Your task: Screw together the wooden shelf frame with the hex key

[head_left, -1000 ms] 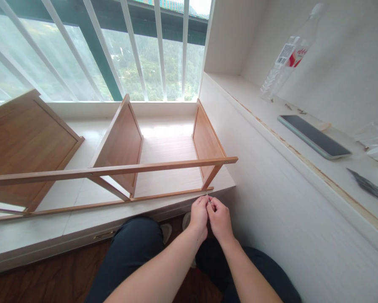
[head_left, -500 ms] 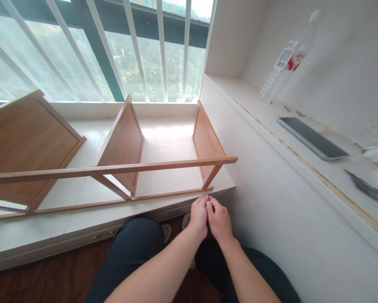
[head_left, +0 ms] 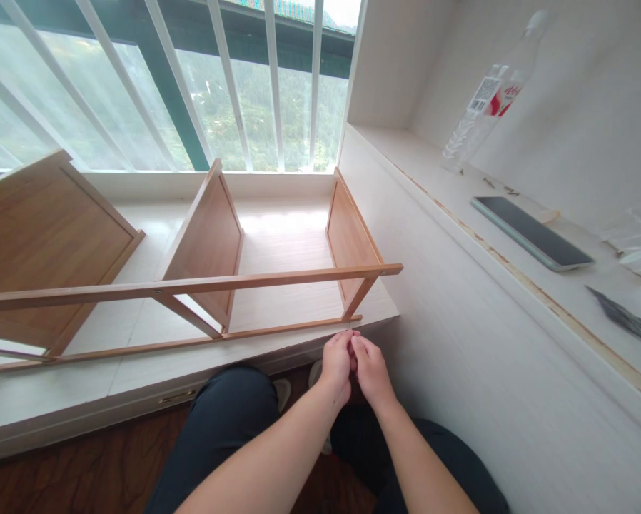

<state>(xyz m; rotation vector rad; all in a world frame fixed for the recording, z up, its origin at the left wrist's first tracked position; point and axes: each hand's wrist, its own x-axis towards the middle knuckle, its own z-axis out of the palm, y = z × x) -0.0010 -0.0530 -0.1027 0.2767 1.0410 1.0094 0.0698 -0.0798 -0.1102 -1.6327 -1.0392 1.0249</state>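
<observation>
Counting one wooden frame [head_left: 278, 280], three panels [head_left: 208, 243] visible, lying on its side on the white ledge [head_left: 79, 389] just beyond two bare hands, plus one bottle [head_left: 462, 139] and one phone [head_left: 532, 232] resting on the shelf [head_left: 513, 285] at right. Both forearms [head_left: 275, 442] are reaching forward, left hand [head_left: 335, 363] and right hand [head_left: 371, 365] meeting at curled fingertips just beside the end of the lower rail [head_left: 283, 330]; whether they are gripping anything, I cannot tell. The bottle's red-and-white label [head_left: 492, 96] is showing a square code, its lettering staying unreadable from here.
</observation>
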